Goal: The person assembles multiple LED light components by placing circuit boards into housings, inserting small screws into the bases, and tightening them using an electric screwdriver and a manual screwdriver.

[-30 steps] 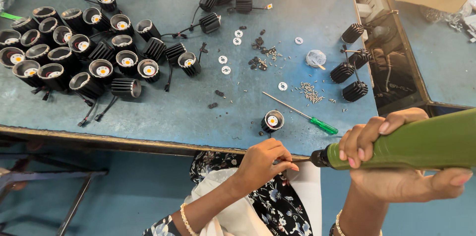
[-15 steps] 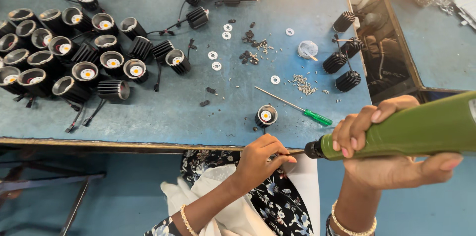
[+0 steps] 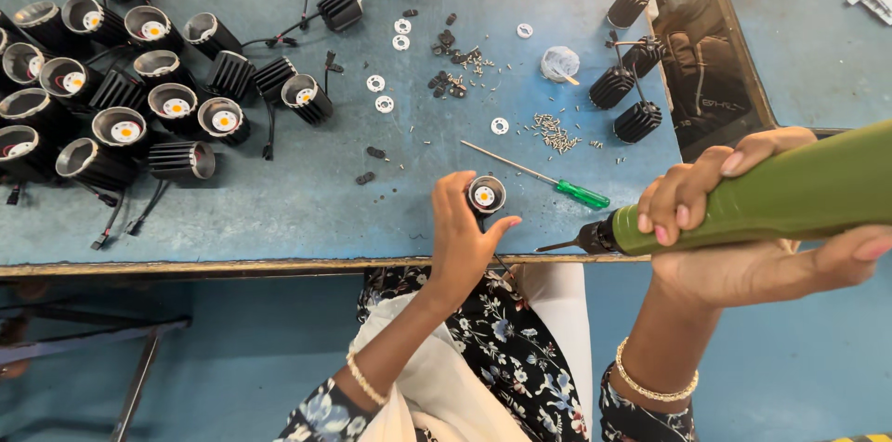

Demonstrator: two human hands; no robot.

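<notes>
My left hand [image 3: 462, 236] grips a small black round lamp housing [image 3: 486, 194] with a white and yellow disc inside, standing near the front edge of the blue worktable [image 3: 307, 210]. My right hand [image 3: 743, 237] is wrapped around a green electric screwdriver [image 3: 771, 200] held level, its thin bit pointing left toward the housing, a short way from it. A green-handled manual screwdriver [image 3: 548, 180] lies on the table just behind the housing.
Many black lamp housings [image 3: 139, 98] with wires crowd the table's left. Finned black heat sinks [image 3: 623, 89] stand at the right and back. White rings [image 3: 376, 84], small black parts and loose screws [image 3: 553, 132] lie mid-table. A dark tray [image 3: 706, 61] borders the right edge.
My left hand rose from the table's edge and took hold of the lone lamp housing. The electric screwdriver stayed at the right, bit toward the housing.
</notes>
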